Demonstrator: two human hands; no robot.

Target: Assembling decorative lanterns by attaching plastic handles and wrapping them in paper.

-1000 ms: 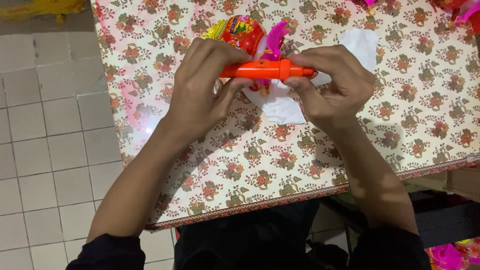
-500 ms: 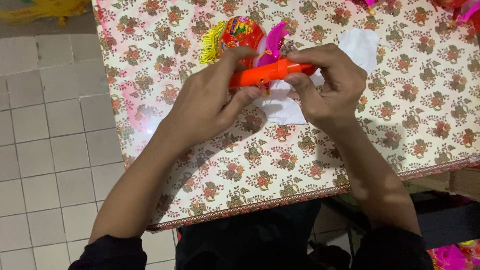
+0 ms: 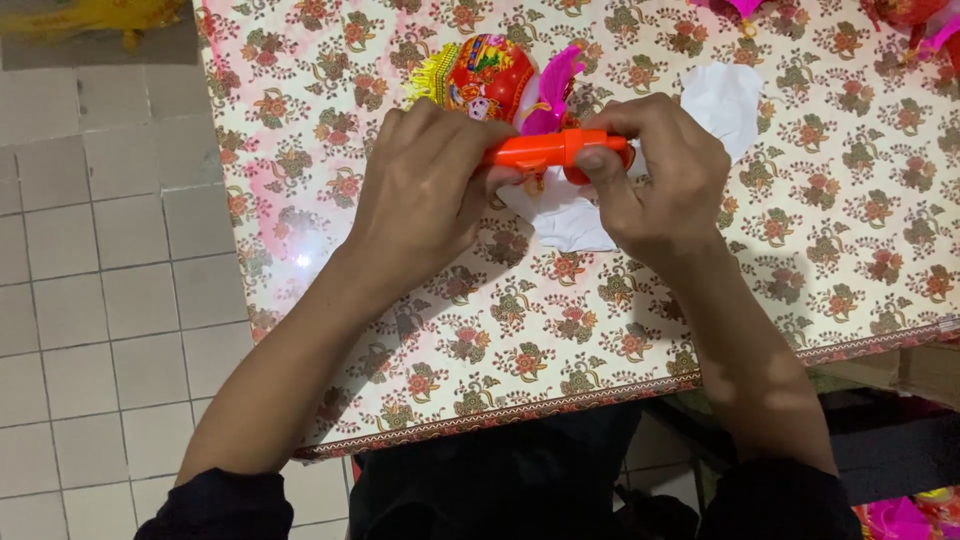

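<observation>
Glossy plastic against shiny floral cover

The orange handle (image 3: 545,150) looks smooth, glossy plastic; the red lantern ball (image 3: 485,75) shines like printed plastic; the bench (image 3: 420,340) wears a slick floral cover catching glare; the white sheet (image 3: 570,220) looks matt paper.

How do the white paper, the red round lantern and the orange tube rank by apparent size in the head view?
1. white paper, partly hidden
2. red round lantern
3. orange tube, ends covered by both hands, so unsure
</observation>
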